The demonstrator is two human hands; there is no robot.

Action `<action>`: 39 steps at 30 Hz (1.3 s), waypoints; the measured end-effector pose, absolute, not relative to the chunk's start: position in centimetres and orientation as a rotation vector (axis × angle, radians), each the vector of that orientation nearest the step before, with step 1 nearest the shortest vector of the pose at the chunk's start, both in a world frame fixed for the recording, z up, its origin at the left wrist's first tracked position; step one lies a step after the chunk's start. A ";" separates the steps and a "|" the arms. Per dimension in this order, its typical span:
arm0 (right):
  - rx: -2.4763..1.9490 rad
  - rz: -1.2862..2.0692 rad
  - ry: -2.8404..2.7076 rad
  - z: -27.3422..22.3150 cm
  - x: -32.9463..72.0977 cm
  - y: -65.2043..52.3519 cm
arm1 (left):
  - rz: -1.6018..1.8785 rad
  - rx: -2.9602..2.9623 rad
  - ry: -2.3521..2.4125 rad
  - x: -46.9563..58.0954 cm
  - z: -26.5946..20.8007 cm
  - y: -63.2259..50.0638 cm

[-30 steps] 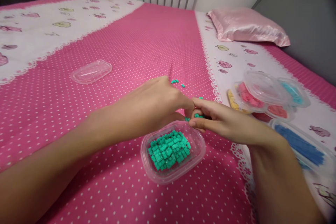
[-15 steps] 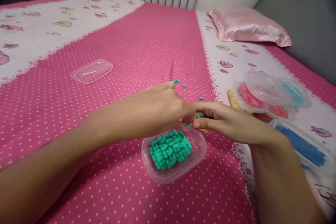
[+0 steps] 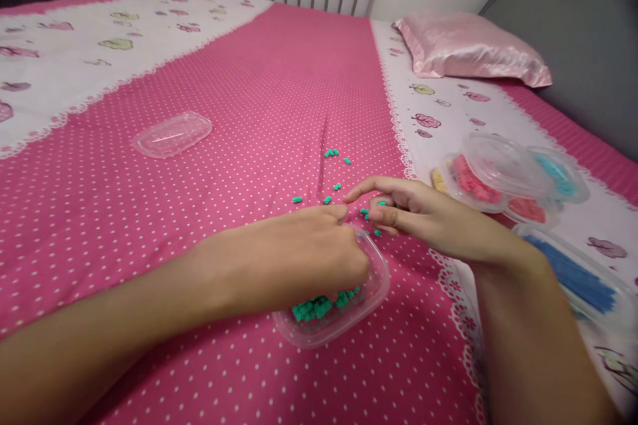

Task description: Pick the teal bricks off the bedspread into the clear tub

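Observation:
A clear plastic container (image 3: 331, 335) holds small green interlocking blocks (image 3: 312, 309), packed together. My left hand (image 3: 304, 249) reaches over it, knuckles up and fingers curled down towards the blocks. Those fingertips are hidden, so whatever they grip does not show. Just beyond the container's right corner is my right hand (image 3: 416, 212), its index finger stretched out and its thumb bent against the other fingers. A green block (image 3: 381, 203) shows between them. Several loose green blocks lie on the bedspread around the hands, among them a block (image 3: 297, 199) beyond my left wrist.
A clear lid (image 3: 172, 135) lies on the pink dotted bedspread (image 3: 239, 93) at left. To the right, containers with red pieces (image 3: 473, 179) and turquoise pieces (image 3: 558, 176) stand close together, near a box of blue strips (image 3: 573, 272). A pink pillow (image 3: 473, 46) is behind.
My left hand has moved away from my right fingers, down over the container. My right index finger has straightened. More loose green blocks are visible on the bedspread.

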State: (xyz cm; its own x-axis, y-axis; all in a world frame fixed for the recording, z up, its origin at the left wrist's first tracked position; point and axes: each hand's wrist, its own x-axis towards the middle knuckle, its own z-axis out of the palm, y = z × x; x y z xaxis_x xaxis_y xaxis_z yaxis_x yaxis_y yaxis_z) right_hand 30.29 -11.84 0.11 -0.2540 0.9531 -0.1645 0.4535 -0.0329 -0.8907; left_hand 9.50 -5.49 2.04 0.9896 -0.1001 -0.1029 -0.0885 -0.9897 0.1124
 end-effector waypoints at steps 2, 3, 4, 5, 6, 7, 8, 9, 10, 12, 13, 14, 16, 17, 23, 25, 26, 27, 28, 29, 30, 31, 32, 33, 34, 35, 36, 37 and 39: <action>-1.477 1.263 -1.724 0.1 30.3 -11.9 | -0.181 3.033 -0.139 9.6 2.0 -5.5; -1.482 1.268 -1.724 0.2 30.2 -11.9 | -0.198 3.040 -0.132 9.7 2.0 -5.5; -1.489 1.271 -1.724 0.2 30.2 -11.9 | -0.210 3.046 -0.123 9.7 2.0 -5.5; -1.494 1.272 -1.725 0.3 30.1 -11.9 | -0.214 3.052 -0.116 9.7 2.1 -5.6; -1.499 1.273 -1.725 0.3 30.0 -11.8 | -0.218 3.057 -0.116 9.8 2.1 -5.6; -1.502 1.275 -1.726 0.4 30.0 -11.8 | -0.213 3.063 -0.119 9.8 2.1 -5.6; -1.502 1.276 -1.726 0.4 29.9 -11.8 | -0.196 3.065 -0.123 9.8 2.1 -5.6; -1.498 1.279 -1.728 0.5 29.9 -11.8 | -0.177 3.063 -0.128 9.8 2.0 -5.6; -1.495 1.281 -1.729 0.5 29.9 -11.8 | -0.161 3.057 -0.134 9.8 2.0 -5.5; -1.495 1.282 -1.730 0.5 29.9 -11.8 | -0.152 3.042 -0.134 9.7 1.9 -5.5; -1.497 1.281 -1.730 0.5 29.9 -11.8 | -0.141 3.038 -0.134 9.7 1.8 -5.5; -1.499 1.281 -1.728 0.5 29.9 -11.8 | -0.137 3.037 -0.139 9.7 1.7 -5.4; -1.496 1.285 -1.719 0.4 29.9 -11.9 | -0.105 3.039 -0.157 9.6 1.5 -5.4; -1.489 1.289 -1.717 0.3 29.9 -11.8 | -0.091 3.045 -0.170 9.6 1.4 -5.5; -1.477 1.309 -1.705 0.1 29.9 -11.7 | -0.065 3.078 -0.191 9.6 1.0 -5.5; -1.483 1.301 -1.708 0.2 29.8 -11.8 | -0.048 3.057 -0.194 9.6 1.0 -5.4; -1.485 1.295 -1.714 0.3 29.8 -11.8 | -0.040 3.045 -0.192 9.6 1.0 -5.4; -1.487 1.290 -1.716 0.3 29.8 -11.9 | -0.038 3.032 -0.186 9.7 1.1 -5.4; -1.486 1.288 -1.713 0.4 29.8 -11.9 | -0.037 3.014 -0.182 9.7 1.2 -5.3; -1.483 1.292 -1.707 0.4 29.7 -11.9 | -0.040 2.995 -0.181 9.7 1.3 -5.2; -1.481 1.295 -1.701 0.4 29.7 -11.9 | -0.045 2.978 -0.179 9.7 1.5 -5.2; -1.480 1.297 -1.698 0.3 29.8 -11.9 | -0.052 2.961 -0.174 9.6 1.7 -5.0; -1.480 1.297 -1.697 0.3 29.8 -11.9 | -0.057 2.948 -0.171 9.6 1.9 -4.9; -1.478 1.299 -1.698 0.2 29.8 -11.8 | -0.051 2.938 -0.172 9.5 2.1 -4.7; -1.475 1.304 -1.698 0.2 29.8 -11.8 | -0.043 2.930 -0.165 9.3 2.3 -4.5; -1.469 1.309 -1.693 0.2 29.9 -11.8 | -0.036 2.922 -0.160 9.1 2.6 -4.2; -1.460 1.311 -1.685 0.1 29.9 -11.8 | -0.024 2.909 -0.156 8.9 2.9 -4.0; -1.445 1.313 -1.672 0.1 30.0 -11.8 | -0.008 2.893 -0.140 8.7 3.1 -3.7; -1.408 1.321 -1.656 0.1 30.1 -11.9 | 0.047 2.865 -0.049 8.4 3.5 -3.2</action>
